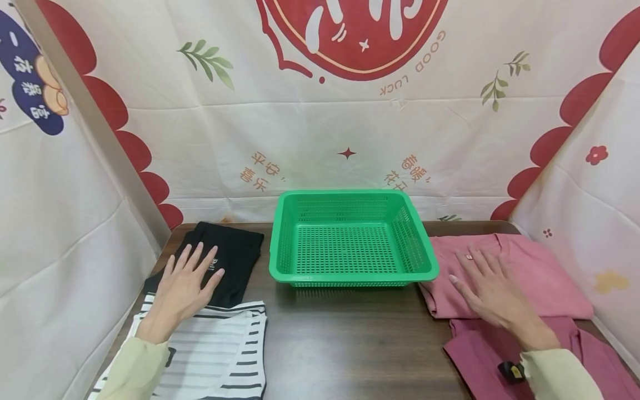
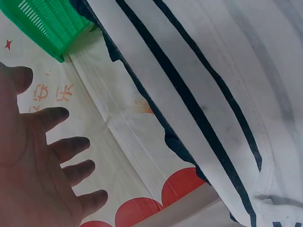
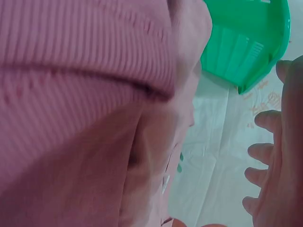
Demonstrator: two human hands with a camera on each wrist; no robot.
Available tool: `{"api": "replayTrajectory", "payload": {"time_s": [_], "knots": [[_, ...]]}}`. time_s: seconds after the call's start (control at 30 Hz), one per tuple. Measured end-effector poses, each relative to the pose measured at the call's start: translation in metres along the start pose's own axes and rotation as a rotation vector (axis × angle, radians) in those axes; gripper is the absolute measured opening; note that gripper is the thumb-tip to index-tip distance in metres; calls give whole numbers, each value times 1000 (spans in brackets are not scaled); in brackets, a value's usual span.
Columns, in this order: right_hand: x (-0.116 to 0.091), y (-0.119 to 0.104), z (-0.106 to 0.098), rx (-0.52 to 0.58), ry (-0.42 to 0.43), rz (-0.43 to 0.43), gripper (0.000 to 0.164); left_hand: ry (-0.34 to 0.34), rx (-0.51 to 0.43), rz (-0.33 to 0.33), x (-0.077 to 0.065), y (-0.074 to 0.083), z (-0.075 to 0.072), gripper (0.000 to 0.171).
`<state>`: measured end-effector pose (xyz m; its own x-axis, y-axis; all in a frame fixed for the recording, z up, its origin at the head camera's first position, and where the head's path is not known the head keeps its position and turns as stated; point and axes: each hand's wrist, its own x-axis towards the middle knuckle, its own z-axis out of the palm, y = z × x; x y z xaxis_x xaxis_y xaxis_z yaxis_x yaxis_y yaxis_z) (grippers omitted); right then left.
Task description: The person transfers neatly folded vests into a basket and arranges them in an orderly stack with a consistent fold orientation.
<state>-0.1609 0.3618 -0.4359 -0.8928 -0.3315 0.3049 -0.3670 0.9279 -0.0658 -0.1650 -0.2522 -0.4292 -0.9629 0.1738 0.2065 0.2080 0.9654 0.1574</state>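
My left hand (image 1: 182, 291), fingers spread and palm down, is over the folded black garment (image 1: 240, 253) on the left in the head view. Below it lies a white garment with dark stripes (image 1: 215, 350), under my left forearm. On the right, my right hand (image 1: 492, 289) has its fingers extended over a folded pink garment (image 1: 545, 278). A darker rose garment (image 1: 565, 333) lies nearer, beneath the right wrist. Both wrist views show straight fingers with nothing held. Between the hands stands a green plastic basket (image 1: 352, 278), with bare mesh showing inside.
The brown wooden table (image 1: 350, 339) carries the basket and garments. A printed white cloth (image 1: 320, 139) hangs behind it, with more cloth at the left and right sides. A small black object with a yellow mark (image 1: 512, 372) is at the right sleeve.
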Motion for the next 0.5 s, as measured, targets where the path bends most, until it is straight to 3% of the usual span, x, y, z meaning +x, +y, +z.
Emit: {"api": "replayTrajectory", "payload": {"time_s": [0.37,0.5], "knots": [[1,-25,3,18,7,-26,61,-21,-22,-23,-5,-2,-2,67],[0,-34,7,17,27,-43,53,-24,-31,-34,-8,-5,-4,68]]}}
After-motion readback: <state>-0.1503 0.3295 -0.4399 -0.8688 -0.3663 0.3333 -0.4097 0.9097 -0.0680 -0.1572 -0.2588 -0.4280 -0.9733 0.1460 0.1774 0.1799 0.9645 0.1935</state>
